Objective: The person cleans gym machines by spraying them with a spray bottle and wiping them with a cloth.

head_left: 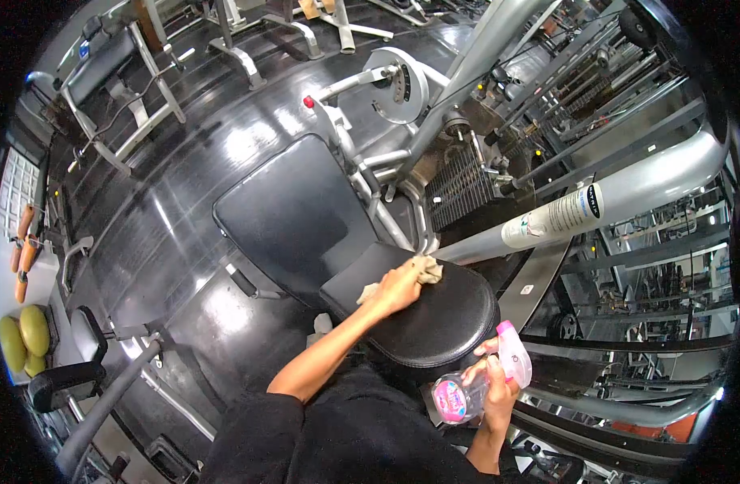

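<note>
My left hand (399,290) is closed on a crumpled beige cloth (428,269) and presses it onto the black padded seat (454,319) of a gym machine. Part of the cloth sticks out on the hand's left side. In my right hand (499,385) is a clear spray bottle (457,398) with a pink and white spray head and a pink label. The fingers wrap around its neck, just off the seat's near right edge. Behind the seat rises a wide black backrest pad (293,214).
A silver machine post (628,189) with an instruction label runs along the right, beside a weight stack (462,189). Another padded bench (108,68) stands at the far left. A black padded machine (67,387) is at the lower left. The dark floor (176,177) is shiny.
</note>
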The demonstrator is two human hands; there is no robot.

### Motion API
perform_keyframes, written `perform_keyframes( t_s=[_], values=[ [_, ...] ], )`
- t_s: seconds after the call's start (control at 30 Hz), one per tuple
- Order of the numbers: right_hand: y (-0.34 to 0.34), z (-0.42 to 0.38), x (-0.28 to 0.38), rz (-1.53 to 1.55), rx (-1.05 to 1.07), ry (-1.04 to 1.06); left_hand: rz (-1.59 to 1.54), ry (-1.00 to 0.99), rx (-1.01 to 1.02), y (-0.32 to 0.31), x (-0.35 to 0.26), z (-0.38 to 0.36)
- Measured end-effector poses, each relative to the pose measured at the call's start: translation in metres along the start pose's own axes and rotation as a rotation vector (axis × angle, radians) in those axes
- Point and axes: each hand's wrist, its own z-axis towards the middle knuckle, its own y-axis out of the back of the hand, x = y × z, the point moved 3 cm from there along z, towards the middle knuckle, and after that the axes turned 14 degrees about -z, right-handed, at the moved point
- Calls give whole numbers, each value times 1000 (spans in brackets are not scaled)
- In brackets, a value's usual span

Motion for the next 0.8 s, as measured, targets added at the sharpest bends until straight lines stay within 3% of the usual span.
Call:
perform_keyframes(
  t_s=[0.07, 0.13, 0.17, 0.2, 0.27, 0.3, 0.37, 0.47, 0.57, 0.67, 0.7, 0.8],
  values=[
    [0, 3, -3, 22, -1, 7, -81, -175, 67, -3, -74, -23],
    [5, 5, -12, 80, -16, -45, -144, -253, 78, -27, -92, -47],
    [2, 6, -8, 34, -54, -53, -36, -217, 158, -28, -111, -60],
    [1, 8, -8, 34, -55, -54, -2, -55, 245, -24, -123, -67],
    [2, 8, -8, 35, -58, -93, 10, -271, 85, -25, -84, -70],
    [2, 9, -9, 34, -62, -95, 14, -272, 73, -10, -90, -65],
    [3, 9, -10, 1, -47, -76, 137, 53, 44, 10, -48, -60],
    [4, 8, -14, 44, -59, -94, 104, 198, -130, 39, 3, -64],
    [3, 6, -20, 42, -49, -121, 204, 115, -24, 24, -42, -81],
    [0, 6, -17, 15, -2, -111, -84, -87, -7, -1, -110, -97],
    [0, 6, -17, -3, 17, -114, -147, -22, 54, -8, -128, -103],
    [3, 7, -16, 56, 21, -116, 118, 149, 226, -15, -146, -114]
  ],
)
